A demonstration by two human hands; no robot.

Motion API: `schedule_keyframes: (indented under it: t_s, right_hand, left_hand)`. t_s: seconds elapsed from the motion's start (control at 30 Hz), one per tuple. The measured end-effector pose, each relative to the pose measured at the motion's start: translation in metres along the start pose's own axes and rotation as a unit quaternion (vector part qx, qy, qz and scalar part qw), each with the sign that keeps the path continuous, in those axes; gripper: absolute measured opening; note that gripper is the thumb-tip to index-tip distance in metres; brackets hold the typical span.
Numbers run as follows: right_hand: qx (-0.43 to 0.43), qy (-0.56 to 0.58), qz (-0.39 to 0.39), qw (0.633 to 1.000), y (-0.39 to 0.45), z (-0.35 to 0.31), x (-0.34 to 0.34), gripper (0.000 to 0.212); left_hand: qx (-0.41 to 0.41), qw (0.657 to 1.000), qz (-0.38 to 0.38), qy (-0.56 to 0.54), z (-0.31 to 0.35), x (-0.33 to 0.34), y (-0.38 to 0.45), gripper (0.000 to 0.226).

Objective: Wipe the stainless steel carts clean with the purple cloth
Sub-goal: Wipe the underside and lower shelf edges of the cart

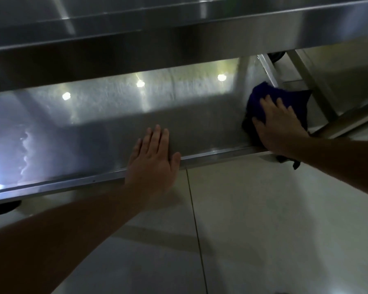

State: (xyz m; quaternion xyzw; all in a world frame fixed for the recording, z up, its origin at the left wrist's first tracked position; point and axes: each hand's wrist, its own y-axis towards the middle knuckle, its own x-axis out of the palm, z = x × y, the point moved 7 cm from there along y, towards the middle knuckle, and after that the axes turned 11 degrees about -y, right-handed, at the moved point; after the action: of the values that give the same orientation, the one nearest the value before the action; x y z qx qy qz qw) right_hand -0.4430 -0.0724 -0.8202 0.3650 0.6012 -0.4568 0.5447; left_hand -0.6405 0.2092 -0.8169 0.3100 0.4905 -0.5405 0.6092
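The cart's lower shelf (106,115) shone with reflected lights above pale floor tiles (263,219). The left hand (152,160) lay flat, fingers together, on its front rim; the right hand (278,126), fingers spread, pressed the purple cloth (261,96) into the right corner. The upper shelf (179,39) hid everything beyond.

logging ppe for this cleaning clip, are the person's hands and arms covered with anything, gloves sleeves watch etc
No. The left hand and right hand wear no gloves, and no ring shows on the fingers. Both forearms are uncovered as far as the frame shows, with no sleeve, watch or wristband in view. The upper arms are out of frame, so short sleeves cannot be ruled out.
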Motion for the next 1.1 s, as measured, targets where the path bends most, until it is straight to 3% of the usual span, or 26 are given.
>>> schedule_keyframes:
  t_s: [0.07,0.2,0.43,0.57,0.63,0.7,0.8,0.9,1.1]
  right_hand:
    - [-0.061,-0.011,-0.025,0.998,-0.033,-0.011,0.006,0.073]
    - [-0.206,-0.041,0.021,0.977,-0.085,-0.051,0.001,0.088]
    - [-0.329,0.019,0.074,0.941,-0.111,-0.126,-0.02,0.056]
    - [-0.318,0.054,0.06,0.945,-0.12,-0.153,-0.042,0.043]
    - [-0.302,0.062,-0.002,0.951,-0.126,-0.161,-0.048,0.031]
    - [-0.277,0.087,-0.112,0.95,-0.138,-0.164,-0.05,0.008]
    - [-0.246,0.067,-0.22,0.942,-0.175,-0.157,-0.056,0.031]
    - [-0.255,0.04,-0.267,0.928,-0.22,-0.15,-0.071,0.044]
    - [-0.166,0.009,-0.333,0.928,-0.277,-0.145,-0.158,0.015]
  left_hand:
    - [0.0,1.0,-0.002,-0.002,0.0,0.001,-0.001,0.074]
    - [0.0,1.0,-0.009,-0.008,-0.001,0.0,0.0,0.074]
    - [0.014,0.998,-0.034,-0.056,-0.008,-0.007,0.001,0.072]
    - [0.036,0.996,-0.039,-0.071,-0.014,-0.022,-0.025,0.068]
    - [0.036,0.996,-0.06,-0.06,-0.015,-0.03,-0.048,0.069]
    - [0.027,0.997,-0.068,-0.039,-0.016,-0.043,-0.071,0.065]
    - [-0.029,0.99,-0.135,0.008,-0.016,-0.065,-0.11,0.063]
    - [-0.05,0.97,-0.23,0.058,-0.003,-0.084,-0.153,0.06]
    - [-0.101,0.937,-0.331,0.053,0.036,-0.18,-0.217,0.051]
